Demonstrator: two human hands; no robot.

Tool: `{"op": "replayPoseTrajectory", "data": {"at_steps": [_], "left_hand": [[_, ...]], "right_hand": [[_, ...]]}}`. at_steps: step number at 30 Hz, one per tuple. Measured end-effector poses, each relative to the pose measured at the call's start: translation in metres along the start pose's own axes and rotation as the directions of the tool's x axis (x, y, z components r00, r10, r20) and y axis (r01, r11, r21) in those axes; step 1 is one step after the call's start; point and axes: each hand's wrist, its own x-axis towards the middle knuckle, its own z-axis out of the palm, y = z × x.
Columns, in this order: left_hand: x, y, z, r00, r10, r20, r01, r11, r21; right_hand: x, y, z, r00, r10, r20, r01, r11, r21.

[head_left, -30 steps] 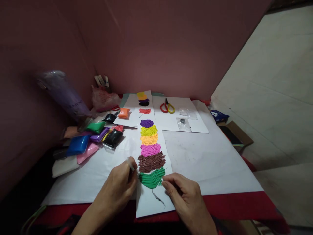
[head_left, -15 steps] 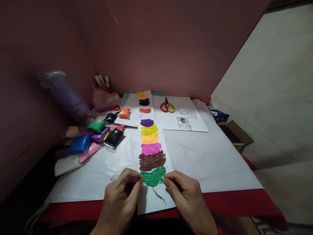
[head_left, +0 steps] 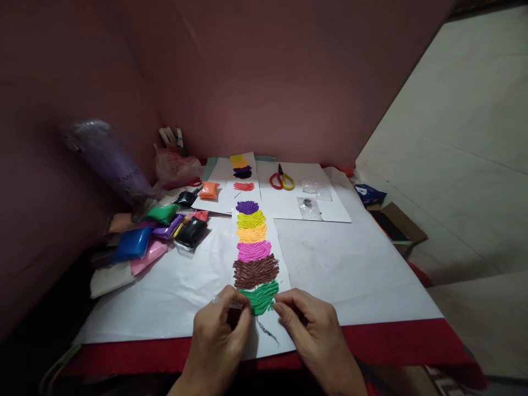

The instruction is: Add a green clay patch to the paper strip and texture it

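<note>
A long white paper strip lies in front of me with stacked clay patches: purple, yellow-green, orange, pink, brown and, nearest me, green clay. My left hand pinches a thin clear plastic tool whose tip touches the left edge of the green clay. My right hand presses its fingertips on the strip at the green patch's right edge. A black scribble shows below the green clay.
Clay packets in blue, pink, green, purple, black and orange lie at the left. Red-and-yellow scissors, small plastic bags and a second clay strip sit at the back. A cardboard box is off the table's right edge.
My left hand has moved right and turned the clear tool from upright to flat, bringing its tip onto the green clay's left edge. My right hand has stayed put.
</note>
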Motion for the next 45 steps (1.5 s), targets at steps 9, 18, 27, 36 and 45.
{"op": "replayPoseTrajectory", "data": {"at_steps": [9,18,27,36,45], "left_hand": [[0.002,0.008,0.002,0.996,-0.076,-0.054,0.073,0.995,-0.071],[-0.002,0.004,0.007,0.99,0.122,-0.064,-0.109,0.977,0.183],[-0.006,-0.003,0.002,0.975,0.221,0.023,-0.215,0.918,0.332],[-0.007,-0.007,-0.002,0.986,0.158,0.058,-0.168,0.921,0.351],[0.004,-0.015,-0.026,0.987,0.118,0.114,-0.144,0.954,0.263]], "right_hand": [[0.001,-0.001,0.0,1.0,-0.004,-0.002,0.004,1.0,0.005],[0.0,-0.001,0.0,1.0,-0.01,-0.006,0.01,1.0,-0.004],[0.0,-0.001,0.001,1.0,-0.001,-0.005,0.001,1.0,-0.004],[0.001,-0.001,0.001,1.0,0.001,0.002,-0.001,1.0,-0.003],[0.001,-0.001,0.0,1.0,-0.007,-0.003,0.007,1.0,0.003]]}}
